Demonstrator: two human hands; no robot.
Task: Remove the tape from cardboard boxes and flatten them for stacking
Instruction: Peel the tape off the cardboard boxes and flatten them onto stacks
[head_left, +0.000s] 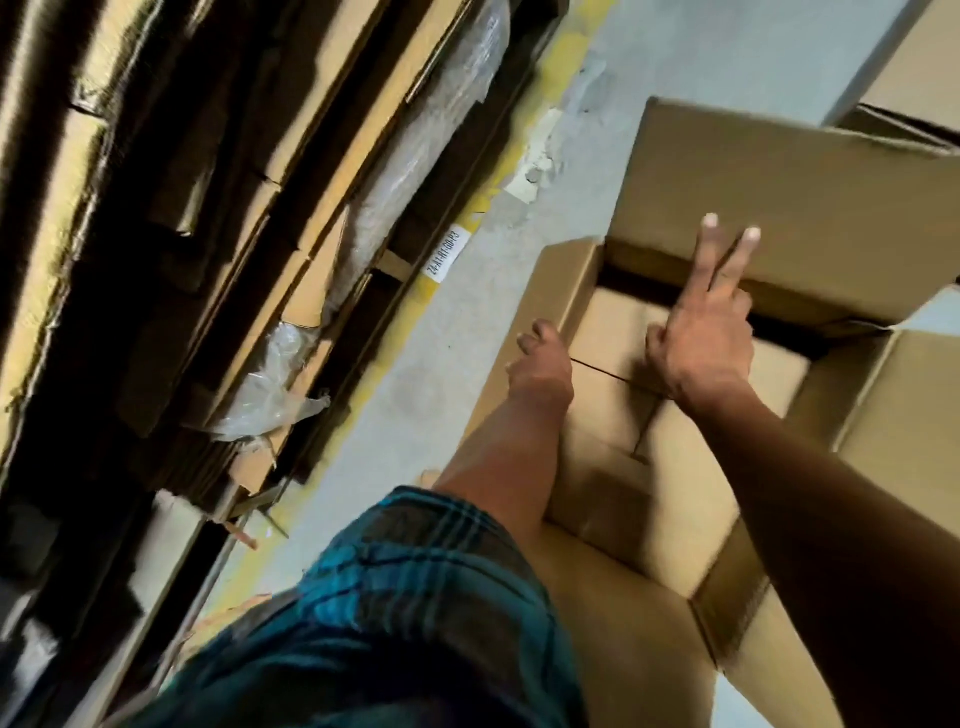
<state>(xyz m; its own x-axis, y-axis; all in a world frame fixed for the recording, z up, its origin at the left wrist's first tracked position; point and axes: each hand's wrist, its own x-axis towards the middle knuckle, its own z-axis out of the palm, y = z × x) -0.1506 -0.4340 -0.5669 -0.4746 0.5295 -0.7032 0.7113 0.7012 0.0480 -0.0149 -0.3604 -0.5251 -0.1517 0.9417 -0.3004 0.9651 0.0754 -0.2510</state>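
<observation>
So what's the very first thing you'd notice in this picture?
The big open cardboard box in the middle, with two bare arms reaching into it. The right hand spreads two fingers against the far flap, and the left hand is at the box's left wall. Along the left lies a dark stack of flattened cardboard.

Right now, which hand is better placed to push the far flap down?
Right. The right hand rests on the far flap of the open box, two fingers straight across it. No left hand shows; only a bare leg at the box's left wall.
</observation>
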